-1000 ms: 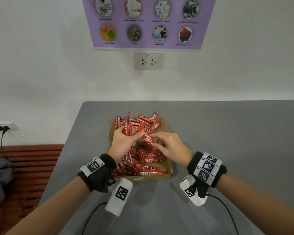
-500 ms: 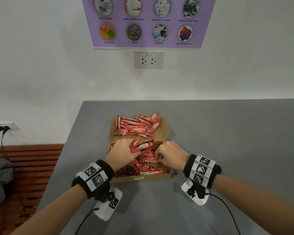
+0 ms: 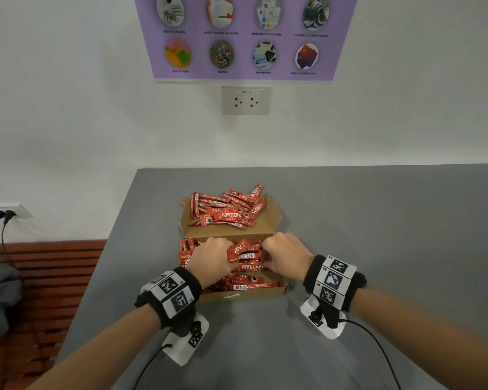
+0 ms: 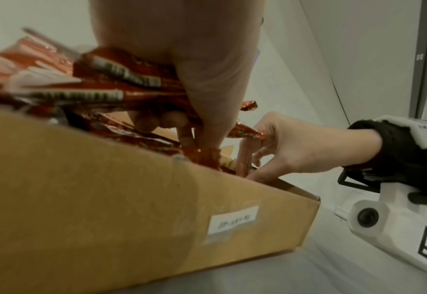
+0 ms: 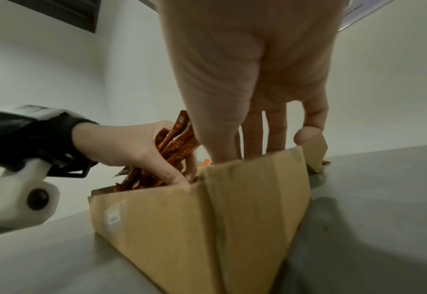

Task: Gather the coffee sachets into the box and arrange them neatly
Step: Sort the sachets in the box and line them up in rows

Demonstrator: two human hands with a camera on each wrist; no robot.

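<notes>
An open cardboard box (image 3: 237,296) sits on the grey table (image 3: 378,235), its near half full of red Nescafe sachets. More sachets (image 3: 226,213) lie heaped on the folded-back lid (image 3: 272,220). My left hand (image 3: 212,257) grips a bundle of sachets (image 3: 244,253) inside the box, fingers curled round it in the left wrist view (image 4: 182,49). My right hand (image 3: 286,256) stands at the bundle's right end. Its fingers (image 5: 275,127) point straight down into the box, the tips hidden behind the box wall (image 5: 207,218). The left hand (image 5: 121,145) holds the bundle (image 5: 177,143) tilted upward.
The table's left edge (image 3: 119,235) runs beside a red slatted bench (image 3: 40,277) with grey cloth on it. A white wall with a socket (image 3: 246,100) and a purple poster (image 3: 245,35) stands behind. Cables trail from both wrist cameras over the near table.
Both hands came down and toward me from above the lid into the box's near half, carrying the bundle. Over the last half second they stayed almost still.
</notes>
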